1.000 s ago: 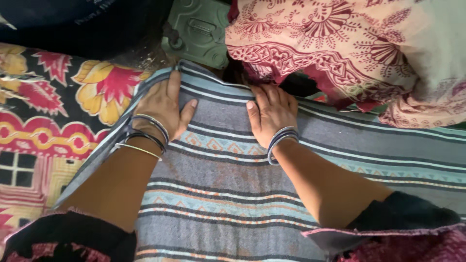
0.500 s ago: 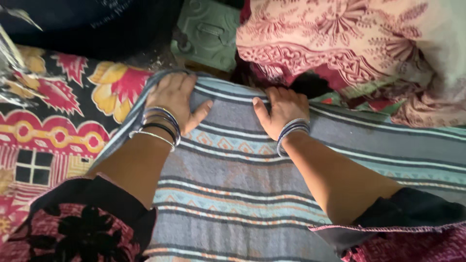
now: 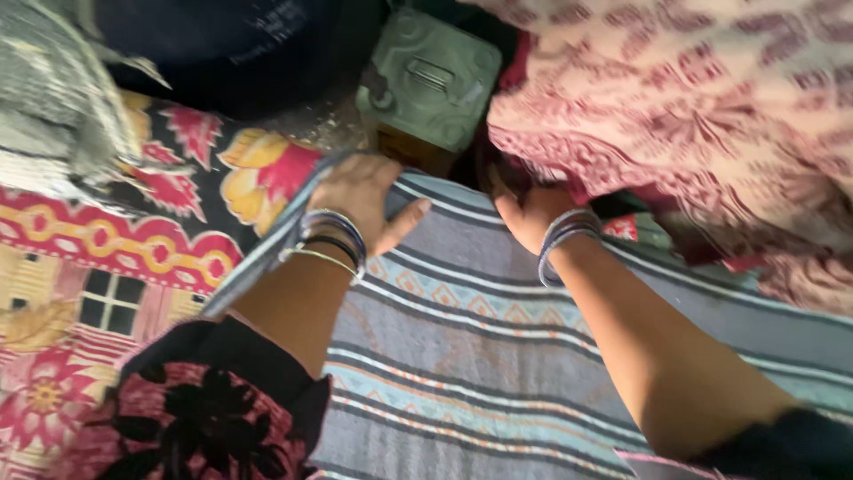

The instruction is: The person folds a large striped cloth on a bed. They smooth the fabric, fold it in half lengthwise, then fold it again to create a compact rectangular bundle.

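Now further along the grey striped woven blanket (image 3: 462, 356) than a second ago, at its far edge. Left hand (image 3: 360, 191) flat, fingers spread, pressing the blanket's far left corner. Right hand (image 3: 529, 213) at the far edge, fingers tucked under maroon-printed cream cloth (image 3: 675, 116); grip cannot be told. Green embossed metal box (image 3: 431, 76) just beyond. Floral red-and-yellow quilt (image 3: 133, 240) left, beneath.

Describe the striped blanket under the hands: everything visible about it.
The striped blanket looks like woven cloth, grey-blue with pale and dark stripes and bands of small orange diamonds. It lies spread flat over a bright floral cloth, running off the picture's right and bottom edges. The left hand and right hand press down near its far edge, beside a green metal box.
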